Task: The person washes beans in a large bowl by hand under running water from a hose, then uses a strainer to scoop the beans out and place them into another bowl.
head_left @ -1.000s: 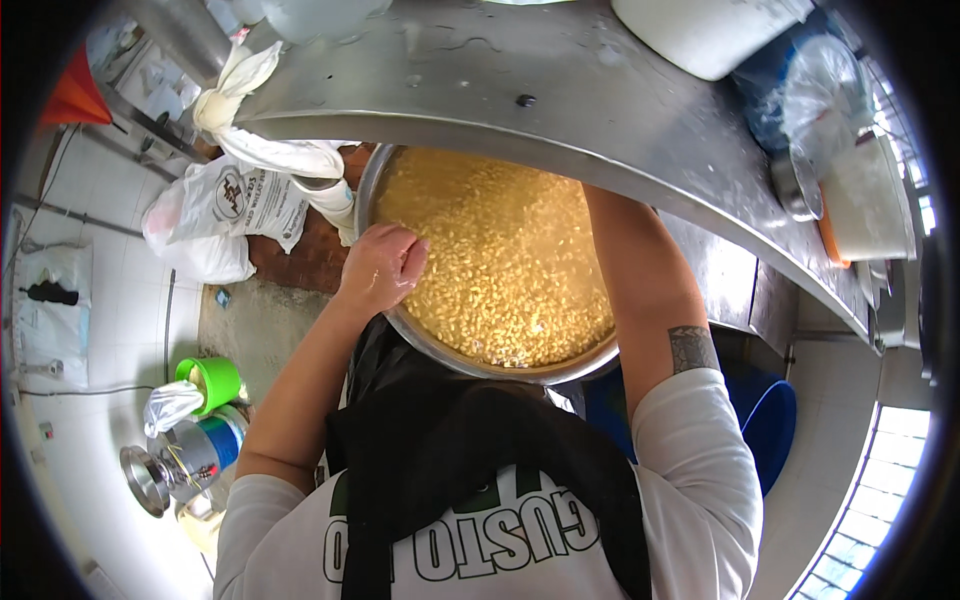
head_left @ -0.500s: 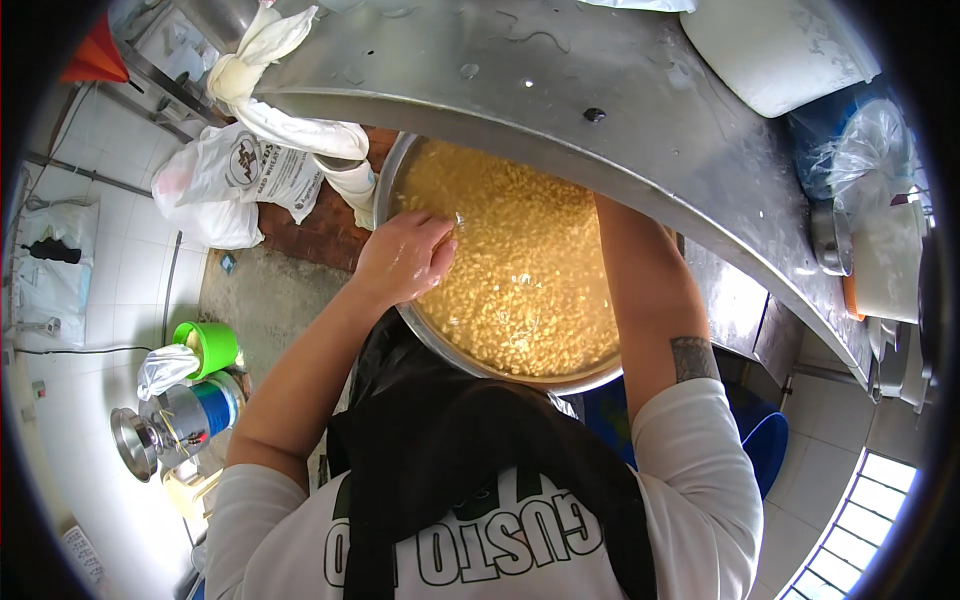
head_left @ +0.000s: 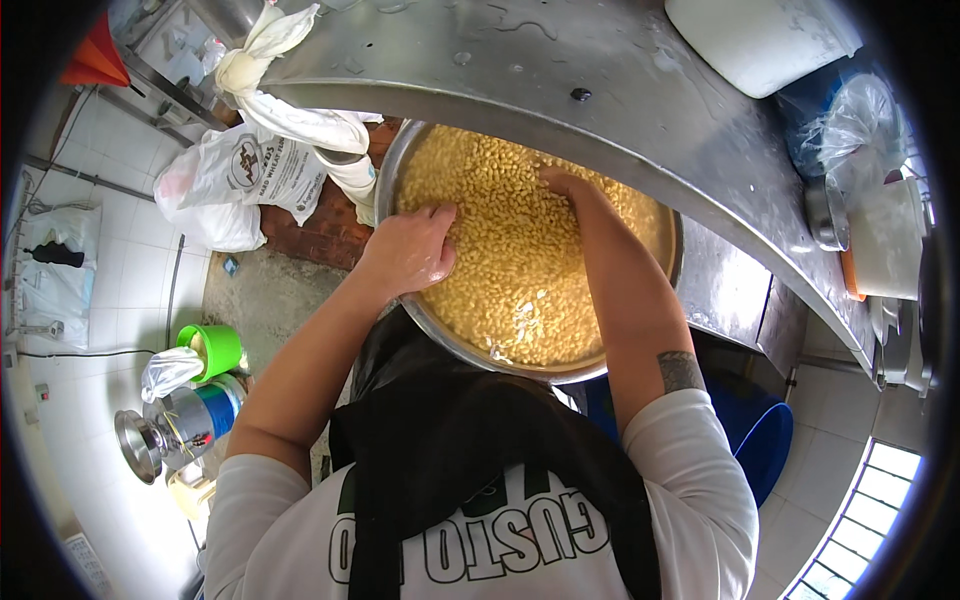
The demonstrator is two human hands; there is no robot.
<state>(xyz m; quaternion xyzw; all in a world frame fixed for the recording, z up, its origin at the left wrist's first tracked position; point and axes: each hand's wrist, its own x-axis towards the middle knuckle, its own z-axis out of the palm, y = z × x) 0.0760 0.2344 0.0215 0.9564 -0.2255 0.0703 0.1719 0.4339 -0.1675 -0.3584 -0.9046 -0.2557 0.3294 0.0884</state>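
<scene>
A wide metal basin (head_left: 440, 336) in front of me holds murky yellowish water and a mass of small pale-yellow kernels (head_left: 510, 270) that look like soaked soybeans. My left hand (head_left: 412, 248) crosses the basin's left rim with its fingers curled inward. What those fingers hold, if anything, is hidden. On the far side, my right hand (head_left: 566, 186) dips into the kernels near the middle of the basin. Its fingers are sunk among them and cannot be seen.
A wet steel counter (head_left: 600, 110) overhangs the basin's far edge, carrying a white tub (head_left: 765, 45). White sacks (head_left: 275, 170) stand at left. A green bucket (head_left: 218, 352) is lower left; a blue drum (head_left: 765, 445) stands at lower right.
My right arm has swung left, and its hand has come out from under the counter's edge into the middle. The kernels are heaped higher there. My left hand stays at the rim.
</scene>
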